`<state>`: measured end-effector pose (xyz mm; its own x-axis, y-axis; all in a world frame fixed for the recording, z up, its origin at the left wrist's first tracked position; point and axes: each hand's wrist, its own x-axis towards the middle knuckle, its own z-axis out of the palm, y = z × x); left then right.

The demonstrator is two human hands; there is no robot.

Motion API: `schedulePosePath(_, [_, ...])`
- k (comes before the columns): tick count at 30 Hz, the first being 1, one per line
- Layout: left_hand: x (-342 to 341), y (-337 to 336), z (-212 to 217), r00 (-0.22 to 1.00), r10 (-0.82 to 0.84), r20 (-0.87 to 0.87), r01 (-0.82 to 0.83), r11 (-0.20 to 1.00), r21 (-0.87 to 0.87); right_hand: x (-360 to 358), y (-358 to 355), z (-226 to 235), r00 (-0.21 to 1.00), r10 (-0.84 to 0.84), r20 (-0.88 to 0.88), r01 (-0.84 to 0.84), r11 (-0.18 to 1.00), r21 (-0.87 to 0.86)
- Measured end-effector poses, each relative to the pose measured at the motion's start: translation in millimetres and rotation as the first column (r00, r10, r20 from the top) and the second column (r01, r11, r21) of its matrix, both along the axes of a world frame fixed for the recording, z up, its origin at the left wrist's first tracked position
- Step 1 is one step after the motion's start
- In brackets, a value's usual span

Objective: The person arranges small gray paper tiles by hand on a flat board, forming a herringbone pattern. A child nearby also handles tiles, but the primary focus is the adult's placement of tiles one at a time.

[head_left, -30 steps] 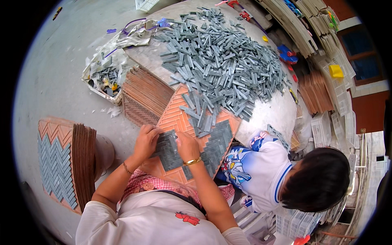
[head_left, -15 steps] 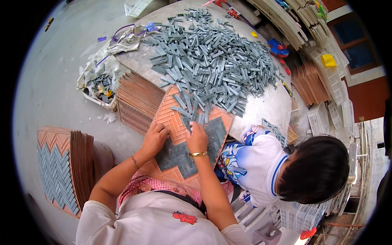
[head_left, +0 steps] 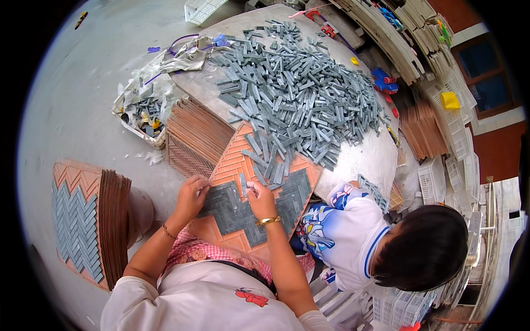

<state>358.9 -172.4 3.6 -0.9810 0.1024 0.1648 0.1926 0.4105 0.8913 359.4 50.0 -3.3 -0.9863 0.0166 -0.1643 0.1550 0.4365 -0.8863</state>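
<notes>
While you lean over the orange mould tray (head_left: 232,165), this is how things stand:

Landmark: the orange mould tray lies tilted on the round worktop (head_left: 364,160), its near end toward your lap.
Left hand: your left hand (head_left: 191,197) rests on the tray's left edge, fingers curled down onto the laid grey strips (head_left: 232,207); it pins them and holds nothing loose.
Right hand: your right hand (head_left: 259,199) sits at the tray's middle, thumb and fingertips pinched on one small grey strip (head_left: 243,185) just above the laid herringbone.
Work so far: grey strips fill the tray's near half in a zigzag; the far half shows bare orange grooves under a loose scatter of strips.
Supply: the big heap of grey strips (head_left: 298,94) lies beyond the tray's far end, spilling onto it.
Neighbour: a person in a white and blue shirt (head_left: 348,237) sits close to the tray's right corner.
Beside: a stack of spare trays (head_left: 196,132) lies left of the tray; a filled tray (head_left: 77,220) stands further left on the floor.
Risk, loose strips: I judge they could slide down the tilted tray into the set rows if you nudge it.
Risk, seating: a strip pressed in askew could lift its neighbours, since your left hand pins only one side.
Risk, neighbour: a bump at the right corner could shake the pattern.
</notes>
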Motion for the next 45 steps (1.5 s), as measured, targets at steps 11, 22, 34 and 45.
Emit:
schedulePosePath(11, [-37.2,19.8,0.7,0.98,-0.054,-0.194,0.034,0.994,-0.107,11.0,-29.4,5.5,0.952,0.116,-0.282,0.039,0.872,0.488])
schedulePosePath(22, [-109.2,63.9,1.2,0.866,-0.395,-0.307,0.206,0.841,-0.5,1.9,-10.5,6.6,0.949,0.171,-0.265,-0.05,0.911,0.41])
schedulePosePath(34, [-75.8,33.3,0.7,0.959,-0.214,-0.188,0.109,0.886,-0.451,-70.1,-6.0,16.3,0.845,0.248,-0.474,0.046,0.849,0.527])
schedulePosePath(45, [-15.9,-1.7,-3.2,0.993,-0.089,-0.081,0.064,0.962,-0.267,-42.4,-17.1,16.0,0.976,0.13,-0.173,-0.092,0.974,0.209])
